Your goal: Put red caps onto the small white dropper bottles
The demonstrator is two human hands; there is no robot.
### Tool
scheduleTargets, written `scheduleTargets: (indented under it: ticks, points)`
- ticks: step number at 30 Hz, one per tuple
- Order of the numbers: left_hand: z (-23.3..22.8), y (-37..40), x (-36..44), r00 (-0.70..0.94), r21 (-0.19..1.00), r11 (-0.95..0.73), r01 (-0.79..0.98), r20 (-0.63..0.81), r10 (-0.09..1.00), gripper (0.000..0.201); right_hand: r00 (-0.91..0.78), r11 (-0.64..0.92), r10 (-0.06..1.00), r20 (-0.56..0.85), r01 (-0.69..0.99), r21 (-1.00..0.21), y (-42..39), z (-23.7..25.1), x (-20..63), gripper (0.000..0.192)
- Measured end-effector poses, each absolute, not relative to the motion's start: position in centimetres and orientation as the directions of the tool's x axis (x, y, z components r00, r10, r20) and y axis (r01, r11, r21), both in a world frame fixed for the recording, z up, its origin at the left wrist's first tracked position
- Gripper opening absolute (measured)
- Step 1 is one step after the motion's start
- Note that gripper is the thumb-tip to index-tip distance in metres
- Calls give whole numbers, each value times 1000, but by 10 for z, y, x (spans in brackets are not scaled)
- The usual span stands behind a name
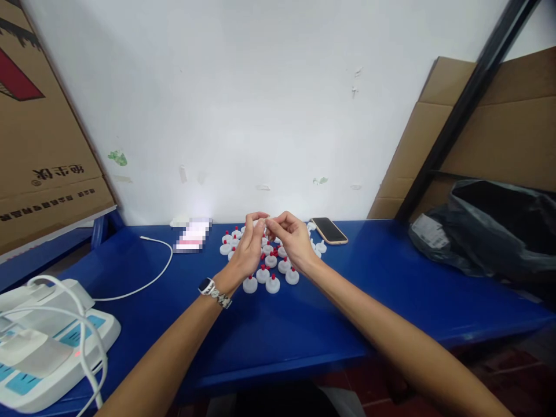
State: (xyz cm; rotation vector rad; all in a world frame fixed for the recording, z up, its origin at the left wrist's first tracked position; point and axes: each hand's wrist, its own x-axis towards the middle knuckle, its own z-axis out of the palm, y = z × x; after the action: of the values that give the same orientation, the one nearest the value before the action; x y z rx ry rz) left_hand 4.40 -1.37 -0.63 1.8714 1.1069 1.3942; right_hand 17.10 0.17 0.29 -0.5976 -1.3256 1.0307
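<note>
My left hand [251,246] and my right hand [292,236] meet fingertip to fingertip over the far middle of the table. The left fingers are closed around a small white piece, mostly hidden by them. My right thumb and forefinger pinch together at the same spot; what lies between them is too small and covered to make out. Below and around both hands stand several white round caps with red tips [272,284]. Loose red tips [274,252] lie among them, under the hands. Beside my right hand are white caps with no red tip [321,247].
A phone [330,230] lies by the wall. On the left, a white power strip [99,330] carries plugs and a white cable [147,282]. Cardboard boxes [47,139] stand at left, and a dark plastic bag [473,231] sits at right on the blue table [278,341].
</note>
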Motion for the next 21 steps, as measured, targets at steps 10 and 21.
scheduleTargets:
  ticks: [10, 21]
  points:
    - [-10, 9, 11, 193, 535, -588, 607, 618, 762, 41, -450, 497, 859, 246, 614, -613, 75, 4, 212, 5]
    - [-16, 11, 15, 272, 464, -611, 642, 607, 747, 39, -412, 461, 884, 221, 696, -550, 92, 7, 210, 3]
